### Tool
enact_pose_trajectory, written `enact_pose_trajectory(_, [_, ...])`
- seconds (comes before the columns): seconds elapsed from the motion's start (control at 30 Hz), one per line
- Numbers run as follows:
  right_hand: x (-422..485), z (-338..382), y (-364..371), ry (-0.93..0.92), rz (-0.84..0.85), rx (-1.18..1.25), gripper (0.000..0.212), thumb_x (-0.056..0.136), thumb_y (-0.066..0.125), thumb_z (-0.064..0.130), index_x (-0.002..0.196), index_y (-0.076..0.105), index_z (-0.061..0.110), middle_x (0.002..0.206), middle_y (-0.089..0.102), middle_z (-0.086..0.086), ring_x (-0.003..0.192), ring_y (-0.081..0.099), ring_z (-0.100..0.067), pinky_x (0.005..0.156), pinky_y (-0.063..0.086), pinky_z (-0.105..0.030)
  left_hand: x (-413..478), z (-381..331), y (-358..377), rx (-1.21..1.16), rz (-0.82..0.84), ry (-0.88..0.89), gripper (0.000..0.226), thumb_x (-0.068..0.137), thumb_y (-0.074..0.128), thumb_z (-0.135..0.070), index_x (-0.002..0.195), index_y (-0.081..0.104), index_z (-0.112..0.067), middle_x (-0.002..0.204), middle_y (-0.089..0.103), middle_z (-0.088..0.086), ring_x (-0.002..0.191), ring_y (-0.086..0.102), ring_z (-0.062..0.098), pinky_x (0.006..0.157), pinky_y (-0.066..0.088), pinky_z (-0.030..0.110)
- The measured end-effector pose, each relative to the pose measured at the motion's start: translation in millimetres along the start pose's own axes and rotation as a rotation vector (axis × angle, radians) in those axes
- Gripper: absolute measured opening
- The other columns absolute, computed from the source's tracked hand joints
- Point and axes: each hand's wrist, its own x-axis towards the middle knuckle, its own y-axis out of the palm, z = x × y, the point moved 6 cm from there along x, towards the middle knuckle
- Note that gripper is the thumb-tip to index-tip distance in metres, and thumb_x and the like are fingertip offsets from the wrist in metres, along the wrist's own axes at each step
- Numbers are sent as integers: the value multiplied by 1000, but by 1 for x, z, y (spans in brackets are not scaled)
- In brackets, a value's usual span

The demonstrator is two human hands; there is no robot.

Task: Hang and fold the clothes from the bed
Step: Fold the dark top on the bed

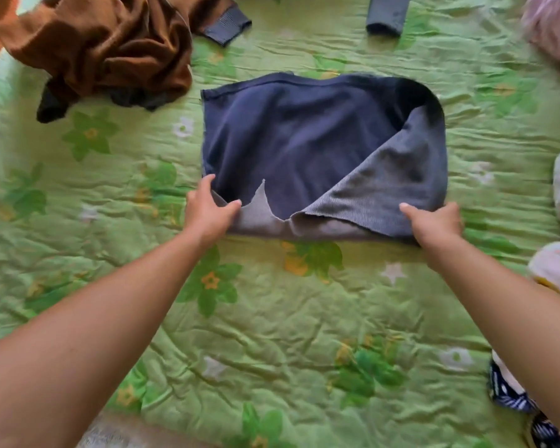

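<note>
Hands (207, 211) (434, 223) pinching navy garment's (288, 140) near edge

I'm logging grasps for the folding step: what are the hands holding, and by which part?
Both grip the navy garment by its near edge: the left hand at the left corner, the right hand at the right corner.

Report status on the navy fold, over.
Left hand and right hand each grip near edge of navy garment. Garment flat on green bedspread, grey underside showing. Brown garment far left, clear.
</note>
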Motion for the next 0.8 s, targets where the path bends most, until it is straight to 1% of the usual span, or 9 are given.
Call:
enact_pose_trajectory(0.07, [15, -1, 2, -1, 20, -92, 91, 52, 75, 64, 122, 61, 8, 125, 67, -17, 113, 63, -40, 99, 50, -51, 10, 6, -1, -1, -24, -1, 79, 80, 79, -33, 147, 40, -22, 138, 52, 15, 124, 54, 32, 109, 42, 42])
enact_pose_trajectory(0.17, [11, 6, 1, -123, 82, -66, 55, 80, 78, 39, 120, 64, 5, 122, 68, -18, 109, 65, -38, 96, 51, -48, 11, 15, -7, -28, -47, -44, 67, 82, 76, -33, 138, 42, -21, 118, 66, 9, 107, 63, 30, 98, 48, 44])
enact_pose_trajectory(0.23, [4, 5, -4, -169, 58, 21, 50, 85, 76, 27, 125, 56, 6, 124, 66, -15, 112, 63, -34, 98, 49, -45, 4, 21, -8, -48, -71, -76, 59, 84, 74, -40, 131, 46, -18, 105, 67, 7, 100, 64, 30, 94, 50, 45])
enact_pose_trajectory(0.3, [-8, -1, -11, -209, 23, 105, 40, 80, 72, 23, 114, 58, 9, 111, 66, -12, 101, 63, -32, 91, 50, -45, -5, 29, -8, -113, -57, -97, 45, 86, 73, -40, 118, 54, -15, 97, 65, 3, 96, 65, 28, 92, 51, 43])
enact_pose_trajectory(0.4, [-23, -4, -15, -396, 85, -7, 29, 66, 59, 27, 91, 61, 12, 95, 61, -12, 85, 55, -27, 75, 45, -38, -13, 38, -9, -224, 14, -45, 24, 87, 70, -28, 105, 64, -13, 99, 71, 4, 93, 67, 23, 90, 53, 39])
enact_pose_trajectory(0.53, [-30, -2, -12, -701, 137, -340, 43, 74, 60, 2, 116, 67, 2, 113, 60, -22, 106, 55, -40, 93, 42, -40, -21, 43, -15, -270, 98, -11, 17, 87, 66, -8, 103, 65, -14, 93, 69, -2, 80, 61, 11, 79, 50, 28])
enact_pose_trajectory(0.63, [-16, -1, -10, -657, 160, -480, 27, 86, 73, 16, 107, 65, 1, 109, 58, -26, 105, 55, -42, 89, 42, -41, -24, 44, -17, -185, 87, -5, 10, 90, 66, -14, 100, 65, -13, 85, 65, -5, 71, 56, 8, 67, 46, 25])
enact_pose_trajectory(0.7, [-6, -2, -10, -585, 173, -488, 26, 91, 69, 23, 101, 64, 0, 106, 64, -26, 100, 59, -42, 79, 42, -41, -24, 48, -17, -173, 77, -24, 10, 93, 66, -18, 100, 65, -11, 84, 63, -3, 72, 55, 12, 66, 46, 28])
enact_pose_trajectory(0.8, [-6, -9, -17, -535, 160, -455, 26, 96, 62, 25, 102, 64, -1, 107, 66, -28, 99, 61, -43, 77, 42, -42, -31, 54, -19, -154, 77, -35, 19, 97, 63, -22, 99, 65, -4, 85, 62, 4, 76, 54, 19, 70, 47, 34])
